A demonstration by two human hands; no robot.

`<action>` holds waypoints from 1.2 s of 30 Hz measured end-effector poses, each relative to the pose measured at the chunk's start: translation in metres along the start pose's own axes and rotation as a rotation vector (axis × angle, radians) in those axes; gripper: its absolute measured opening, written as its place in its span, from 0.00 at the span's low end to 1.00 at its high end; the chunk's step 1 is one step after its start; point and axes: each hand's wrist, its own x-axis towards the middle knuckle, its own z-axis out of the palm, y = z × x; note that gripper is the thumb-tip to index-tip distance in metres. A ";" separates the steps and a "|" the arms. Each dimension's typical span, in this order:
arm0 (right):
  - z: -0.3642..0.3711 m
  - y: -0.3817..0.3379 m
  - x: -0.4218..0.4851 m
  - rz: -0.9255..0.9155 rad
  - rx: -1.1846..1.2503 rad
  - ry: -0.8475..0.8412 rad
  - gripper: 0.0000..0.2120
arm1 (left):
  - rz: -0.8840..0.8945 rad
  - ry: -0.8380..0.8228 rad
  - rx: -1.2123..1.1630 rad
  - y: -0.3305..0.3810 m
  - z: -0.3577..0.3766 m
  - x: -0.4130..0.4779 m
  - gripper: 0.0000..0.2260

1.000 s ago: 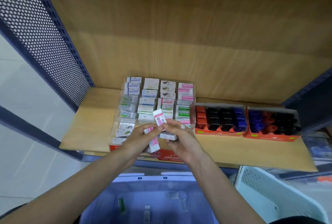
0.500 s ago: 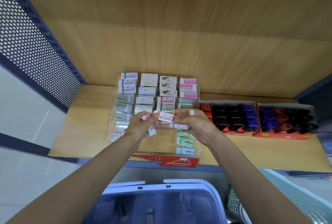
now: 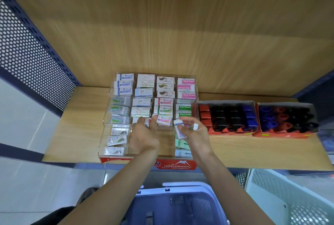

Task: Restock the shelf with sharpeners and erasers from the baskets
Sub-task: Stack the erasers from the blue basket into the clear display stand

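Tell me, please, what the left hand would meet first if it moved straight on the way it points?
Likely the white eraser box just ahead of the left hand in the display tray; depth is unclear.

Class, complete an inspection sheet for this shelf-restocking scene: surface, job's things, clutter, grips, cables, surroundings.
Surface: wooden shelf, bearing one display and two trays.
Job's things: clear tiered eraser display, most slots filled, front middle slots look bare; first sharpener tray and second sharpener tray to its right, both red and holding red, black and blue sharpeners.
Clutter: nothing seen.
Grips: left hand holds a small eraser over the display's middle; right hand holds a white eraser beside it.
Cables: nothing seen.
Surroundings: perforated side panel at left; blue basket and white basket below the shelf edge.
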 end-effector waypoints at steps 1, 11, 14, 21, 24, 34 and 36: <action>0.001 0.001 -0.002 -0.004 0.000 -0.010 0.12 | 0.013 0.005 0.032 0.000 0.001 0.000 0.25; 0.012 0.012 -0.012 -0.013 -0.026 0.016 0.10 | 0.298 0.016 0.291 -0.006 -0.018 -0.008 0.17; 0.010 0.015 -0.014 -0.019 -0.021 0.029 0.09 | 0.310 -0.030 0.328 -0.001 -0.017 -0.005 0.20; 0.004 0.014 -0.018 -0.038 0.009 0.007 0.12 | 0.329 -0.053 0.251 -0.001 -0.016 -0.006 0.18; 0.001 0.007 -0.022 -0.068 0.020 -0.048 0.12 | 0.437 -0.259 0.067 -0.006 -0.030 -0.008 0.11; -0.008 -0.017 -0.052 -0.144 0.029 -0.300 0.09 | 0.118 -0.710 -0.489 -0.001 -0.088 -0.034 0.03; -0.012 -0.024 -0.056 -0.104 0.061 -0.215 0.07 | 0.080 -0.703 -0.532 -0.003 -0.098 -0.037 0.03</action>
